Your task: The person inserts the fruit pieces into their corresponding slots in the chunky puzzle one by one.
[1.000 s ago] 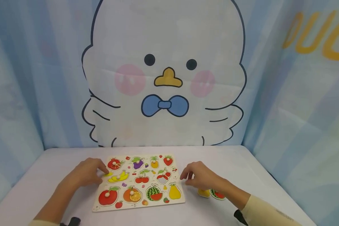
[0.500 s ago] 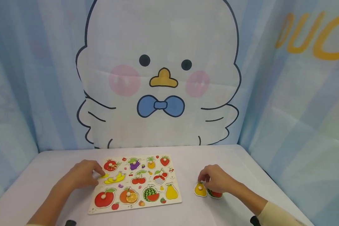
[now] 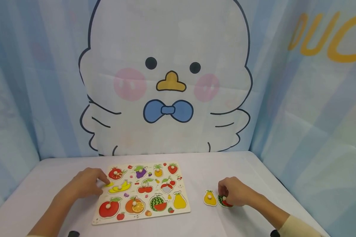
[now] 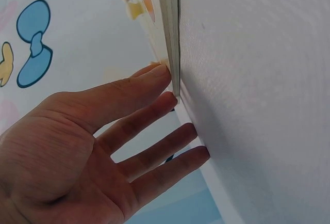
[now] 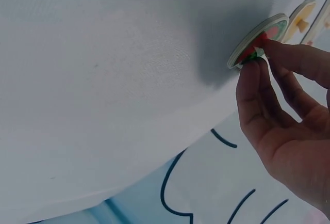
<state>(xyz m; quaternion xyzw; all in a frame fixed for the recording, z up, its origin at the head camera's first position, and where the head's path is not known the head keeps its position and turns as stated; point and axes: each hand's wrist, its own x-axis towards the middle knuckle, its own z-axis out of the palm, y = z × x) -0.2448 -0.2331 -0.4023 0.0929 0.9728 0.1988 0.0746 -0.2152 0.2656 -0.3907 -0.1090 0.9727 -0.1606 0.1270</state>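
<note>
A cream fruit puzzle board (image 3: 102, 221) lies left of centre on the table, with apple, orange, banana and other fruit pictures, several with small round knobs. My left hand (image 3: 87, 182) is at its left edge. In the left wrist view, the thumb (image 4: 154, 75) touches the board's side while the other fingers extend straight toward the tabletop. To the right, my right hand (image 3: 238, 191) pinches a watermelon puzzle piece (image 5: 251, 48) by its knob, low over the table. Beside it lies a yellow pear piece (image 3: 210, 199) with a pale knob. My right fingers partly cover the watermelon.
The white table (image 3: 201, 223) ends at a curtain (image 3: 172, 138) printed with a large duck in a blue bow tie. More pale blue striped curtain (image 3: 314, 131) hangs at the right side.
My right hand has moved from the board's right side, past the pear piece, to the watermelon piece, and now pinches it. The left hand stays at the board's edge. The head view has shifted slightly.
</note>
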